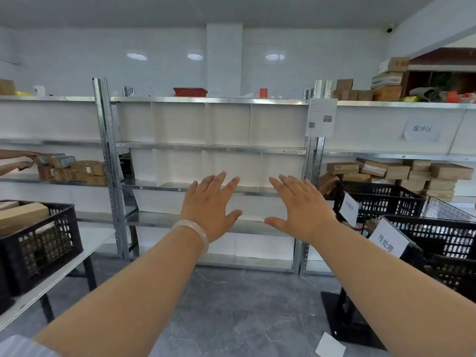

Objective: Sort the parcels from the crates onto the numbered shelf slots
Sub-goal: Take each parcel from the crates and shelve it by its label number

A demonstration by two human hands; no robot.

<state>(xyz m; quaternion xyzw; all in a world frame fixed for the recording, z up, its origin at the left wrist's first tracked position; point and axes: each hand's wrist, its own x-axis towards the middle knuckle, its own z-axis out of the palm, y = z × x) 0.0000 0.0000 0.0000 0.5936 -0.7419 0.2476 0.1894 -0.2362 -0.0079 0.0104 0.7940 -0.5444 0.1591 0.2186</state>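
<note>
in the head view, both my hands are up in front of me and hold nothing. my left hand (210, 204) and my right hand (301, 206) are flat, with the fingers straight and spread. they are a little apart from each other.

the parcels (23, 215) i see best sit in the black crate (43, 243) on the tabletop (98, 240) at the near left. more black crates (438, 235) with paper signs stand at the near right. i cannot tell what is in them. the shelf (211, 150) with its white slots stands far in the middle.

the parcels look like brown card boxes. i think they are stiff, not slippery, and most likely light. i would take one by its two long sides, one hand on each side. i would not squeeze hard, since card can dent.
</note>
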